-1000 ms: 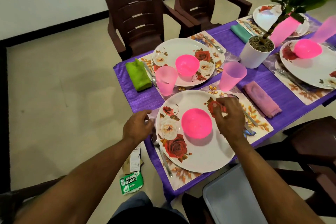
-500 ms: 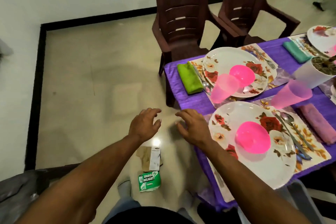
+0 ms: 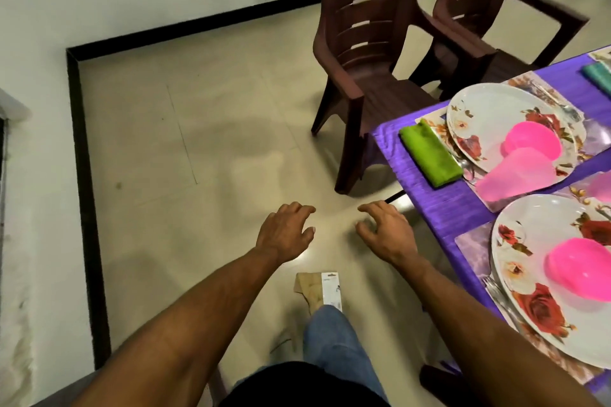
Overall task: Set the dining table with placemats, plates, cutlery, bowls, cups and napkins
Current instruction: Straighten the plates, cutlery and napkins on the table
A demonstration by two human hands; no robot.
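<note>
Both hands out in front over bare floor tile, holding nothing. Left hand [image 3: 286, 235] palm down, fingers loosely curled and spread, released; right hand [image 3: 386, 235] the same, fingers loose and slightly hooked, released, tips pointing toward the left hand with a gap between them. Neither touches the table. Table edge with purple tablecloth [image 3: 439, 201] sits just right of the right fingers, near but apart. Beyond the right fingertips and further right: green napkin [image 3: 429, 155] lying flat on the cloth, a spoon [image 3: 468, 168] just beside it, then the far floral plate [image 3: 496, 122] on a patterned placemat [image 3: 433, 122], with a pink bowl [image 3: 532, 142] on the plate and a pink cup [image 3: 515, 175] overlapping the plate's near rim. Right of the right wrist: near floral plate [image 3: 529, 274] on its placemat [image 3: 472, 241], pink bowl [image 3: 585, 271] in it, fork [image 3: 496, 291] along the plate's left rim. Teal napkin [image 3: 598, 76] at the far right frame edge, partly cut off. Ahead of the fingers, two brown plastic chairs [image 3: 363, 43] at the far side of the table. Below the hands, between the forearms, a torn cardboard package [image 3: 319, 289] on the floor, touching the person's jeans-clad leg [image 3: 334, 337] in view.
</note>
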